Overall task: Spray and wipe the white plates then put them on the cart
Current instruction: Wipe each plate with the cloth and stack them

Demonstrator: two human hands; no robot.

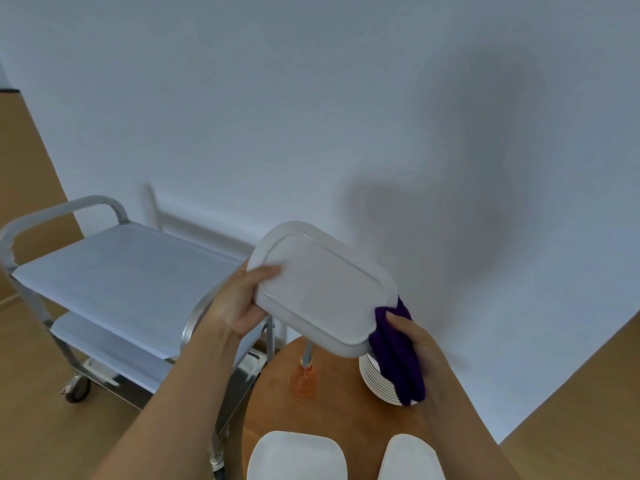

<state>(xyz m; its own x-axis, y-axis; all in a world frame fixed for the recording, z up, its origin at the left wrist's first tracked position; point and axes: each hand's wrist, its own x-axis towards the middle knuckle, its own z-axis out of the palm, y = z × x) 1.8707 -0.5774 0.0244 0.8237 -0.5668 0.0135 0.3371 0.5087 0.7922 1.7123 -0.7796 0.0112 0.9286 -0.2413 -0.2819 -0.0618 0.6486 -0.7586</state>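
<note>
Head view, looking down over a round brown wooden table (pixel 332 417) beside a silver metal two-shelf cart (pixel 114 271). Left hand (pixel 239 303) curled round the near-left edge of a white rectangular plate with rounded corners (pixel 318 289), thumb lying across its upturned underside, fingers hidden beneath. Plate held tilted in the air above the table, just right of the cart's top shelf, touching neither. Right hand (pixel 412 337) gripping a folded purple cloth (pixel 398 355), thumb on top, cloth pressed against the plate's lower right corner and hanging down past it. Directly below the cloth, a stack of round white plates (pixel 377 379) standing on the table, partly hidden by the cloth. Left of that stack, an orange translucent spray bottle (pixel 305 379) upright on the table, its top hidden behind the held plate. Near the bottom edge, two more white plates: a white squarish plate (pixel 298 455) on the left and a second white plate (pixel 408 459) on the right, cut off by the frame. Cart shelves pale and flat, with a curved handle at the far left end and a black caster wheel (pixel 78 389) on the tan wood floor (pixel 41 410). Behind everything, a plain white wall (pixel 311 98) carrying a soft dark shadow.
</note>
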